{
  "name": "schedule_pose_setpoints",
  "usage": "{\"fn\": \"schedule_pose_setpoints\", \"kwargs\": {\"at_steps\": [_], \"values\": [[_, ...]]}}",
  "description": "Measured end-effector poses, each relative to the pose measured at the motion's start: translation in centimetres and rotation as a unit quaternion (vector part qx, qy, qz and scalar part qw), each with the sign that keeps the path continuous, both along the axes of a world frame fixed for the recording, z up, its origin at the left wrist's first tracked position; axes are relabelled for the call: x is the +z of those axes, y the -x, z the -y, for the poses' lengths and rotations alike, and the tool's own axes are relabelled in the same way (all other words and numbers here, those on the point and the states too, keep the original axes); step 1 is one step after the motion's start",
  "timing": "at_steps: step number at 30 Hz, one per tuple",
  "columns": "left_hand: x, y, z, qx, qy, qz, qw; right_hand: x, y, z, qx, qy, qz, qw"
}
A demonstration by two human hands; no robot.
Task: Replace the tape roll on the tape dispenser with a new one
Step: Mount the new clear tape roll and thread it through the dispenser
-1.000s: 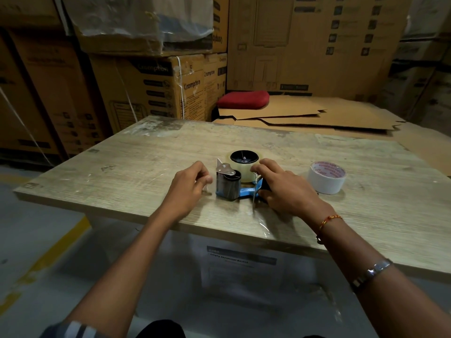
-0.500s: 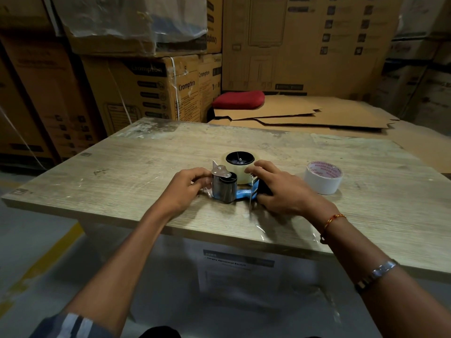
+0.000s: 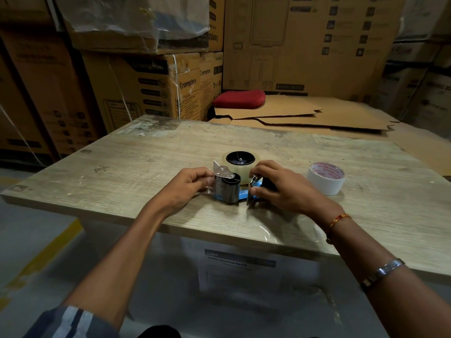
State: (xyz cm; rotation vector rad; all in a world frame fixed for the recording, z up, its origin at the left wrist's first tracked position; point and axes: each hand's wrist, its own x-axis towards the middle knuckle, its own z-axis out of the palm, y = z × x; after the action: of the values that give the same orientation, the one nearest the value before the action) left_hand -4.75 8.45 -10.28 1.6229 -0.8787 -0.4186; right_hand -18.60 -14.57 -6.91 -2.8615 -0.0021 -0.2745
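Left hand (image 3: pixel 189 185) has closed in on the tape dispenser (image 3: pixel 227 189) since a second ago.
We note it pinching tape; right hand (image 3: pixel 280 189) grips the handle. Thread flat, keep tension.

Striped sleeve (image 3: pixel 70 322), red thread bracelet (image 3: pixel 338 219), silver metal watchband (image 3: pixel 380 270)

A blue tape dispenser (image 3: pixel 228 191) lies on its side on the bench (image 3: pixel 122 172), a clear tape roll (image 3: pixel 240 164) mounted; a white roll (image 3: pixel 325 178) stands well apart, right.
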Motion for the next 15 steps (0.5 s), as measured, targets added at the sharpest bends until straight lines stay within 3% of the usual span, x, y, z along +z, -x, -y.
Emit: {"fn": "schedule_pose_setpoints", "kwargs": {"at_steps": [5,9,13,15], "values": [[-0.1,-0.4,-0.1,0.003,-0.009,-0.02,1.0,-0.5,-0.5,-1.3,-0.048,0.052,0.042,0.997],[-0.2,-0.4,0.1,0.007,-0.011,-0.019,1.0,-0.5,-0.5,-1.7,-0.052,0.061,0.027,0.996],[-0.2,0.2,0.2,0.02,-0.007,-0.002,1.0,1.3,0.5,-0.7,-0.074,-0.062,-0.013,0.995],[-0.2,0.5,0.3,0.027,-0.007,0.006,1.0,2.5,0.6,0.2,-0.136,-0.059,-0.046,0.988]]}}
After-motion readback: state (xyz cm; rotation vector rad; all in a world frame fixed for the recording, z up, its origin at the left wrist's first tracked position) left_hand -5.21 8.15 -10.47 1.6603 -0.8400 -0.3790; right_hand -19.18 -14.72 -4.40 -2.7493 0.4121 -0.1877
